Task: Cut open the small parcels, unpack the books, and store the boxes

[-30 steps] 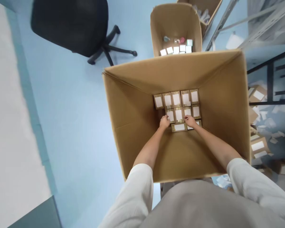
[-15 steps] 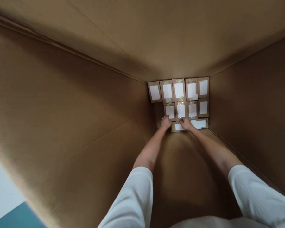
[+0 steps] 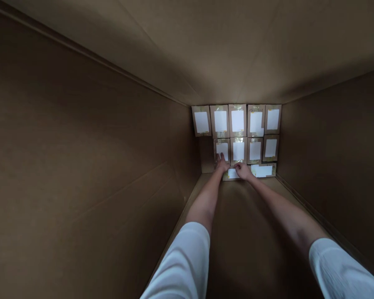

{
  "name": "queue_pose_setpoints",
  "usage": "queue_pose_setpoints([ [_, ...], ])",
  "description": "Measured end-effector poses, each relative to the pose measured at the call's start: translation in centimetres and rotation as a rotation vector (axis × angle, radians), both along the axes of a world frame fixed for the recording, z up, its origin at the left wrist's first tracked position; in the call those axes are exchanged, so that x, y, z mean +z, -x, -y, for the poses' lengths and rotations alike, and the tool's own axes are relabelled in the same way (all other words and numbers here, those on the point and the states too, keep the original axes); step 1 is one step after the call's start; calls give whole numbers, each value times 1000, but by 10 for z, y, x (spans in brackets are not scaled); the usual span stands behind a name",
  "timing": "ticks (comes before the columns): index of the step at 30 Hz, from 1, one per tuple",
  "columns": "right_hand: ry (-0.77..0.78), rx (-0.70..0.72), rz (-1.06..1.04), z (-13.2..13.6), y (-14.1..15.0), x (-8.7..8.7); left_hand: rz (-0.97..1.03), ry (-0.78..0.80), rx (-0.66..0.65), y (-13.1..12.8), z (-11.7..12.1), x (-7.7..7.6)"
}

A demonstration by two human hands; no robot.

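Note:
Deep inside a large cardboard carton, several small brown boxes with white labels are packed in rows. My left hand lies with fingers spread against the lower front of the leftmost box in the second row. Close beside it, my right hand has its fingers curled in a pinch at the seam between the second-row box and the long flat box below. Whatever those fingers hold, if anything, is too small to make out. Part of the long box is hidden behind my right hand.
The carton's tall walls enclose both arms, with the left wall and right wall on either side. A top row of labelled boxes spans the far end. A dark gap shows below the top-left box.
My left hand has shifted from the box's lower left corner onto its front, and its fingers are now spread. My right hand stays near the same seam. The camera view has shifted slightly.

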State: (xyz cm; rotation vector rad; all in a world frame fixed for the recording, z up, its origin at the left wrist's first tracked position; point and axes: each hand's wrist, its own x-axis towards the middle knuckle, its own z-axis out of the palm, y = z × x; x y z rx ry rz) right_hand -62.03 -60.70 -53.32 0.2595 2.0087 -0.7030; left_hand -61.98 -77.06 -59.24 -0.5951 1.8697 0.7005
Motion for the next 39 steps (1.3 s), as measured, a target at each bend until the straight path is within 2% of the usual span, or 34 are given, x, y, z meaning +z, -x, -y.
queue_pose_setpoints([
  [5, 12, -4, 12, -4, -3, -6, -18, 73, 102, 0, 2, -11],
  [10, 2, 9, 40, -12, -8, -1, -34, 189, 213, 4, 9, -14],
  [15, 10, 20, 46, -21, -6, 4, -38, 265, 185, 7, 13, -12],
  [20, -29, 22, 55, -24, 0, 8, -31, 330, 231, 7, 9, -1],
  [23, -49, 11, 63, -21, 3, 21, -31, 361, 313, 7, 10, 20],
  [26, -57, 13, 70, -16, 9, 48, -90, 352, 319, 10, 12, 57],
  [30, -2, 5, 59, -9, 22, 106, -76, 349, 223, 19, 13, 129],
  [35, 196, -117, -23, -3, 40, 207, -124, 286, 128, 35, 2, 245],
  [39, 286, -317, 71, -2, 48, 298, -268, 166, 127, 40, -7, 340],
])
